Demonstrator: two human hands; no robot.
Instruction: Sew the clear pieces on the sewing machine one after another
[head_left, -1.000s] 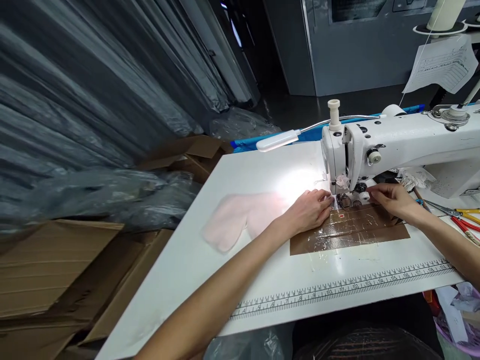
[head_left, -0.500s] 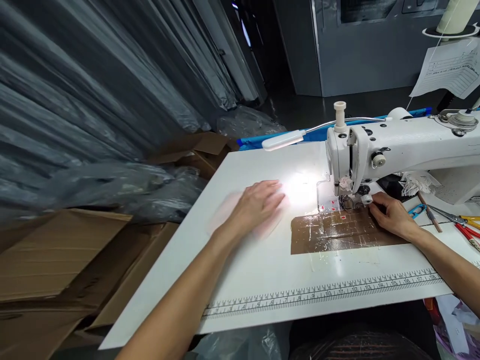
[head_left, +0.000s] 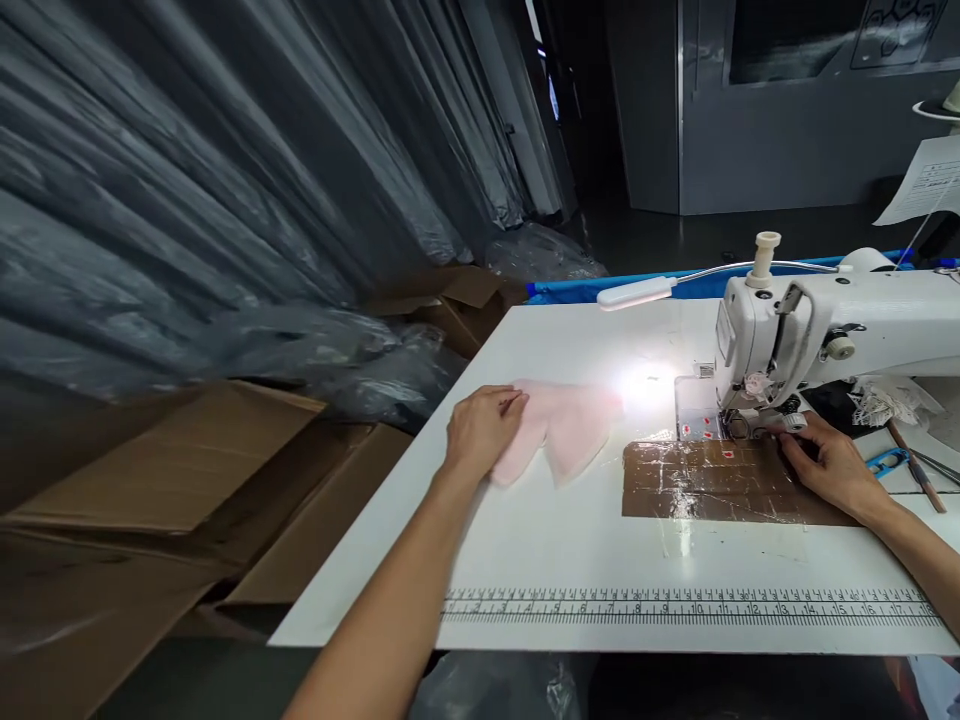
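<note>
My left hand [head_left: 484, 430] is closed in a pinch at the left edge of a pale pink fabric piece [head_left: 581, 425]. The piece lies flat on the white table, with a notch in its lower edge. To the right, my right hand [head_left: 832, 468] is closed beside the presser foot of a white sewing machine [head_left: 757, 335]. Its fingertips are partly hidden behind the machine's parts, so what they hold cannot be made out. Below the needle area, a brown taped sheet [head_left: 697, 495] covers part of the table.
A printed ruler strip [head_left: 675, 608] runs along the table's front edge. Blue thread snips [head_left: 887, 462] and a brown stick [head_left: 919, 468] lie by my right hand. A small lamp [head_left: 636, 293] lights the table. Cardboard boxes [head_left: 150, 470] stand at the left.
My left hand has moved from on top of the pink fabric to its left edge and pinches there. The fabric now lies spread out. The view has turned left; my right hand stays by the presser foot.
</note>
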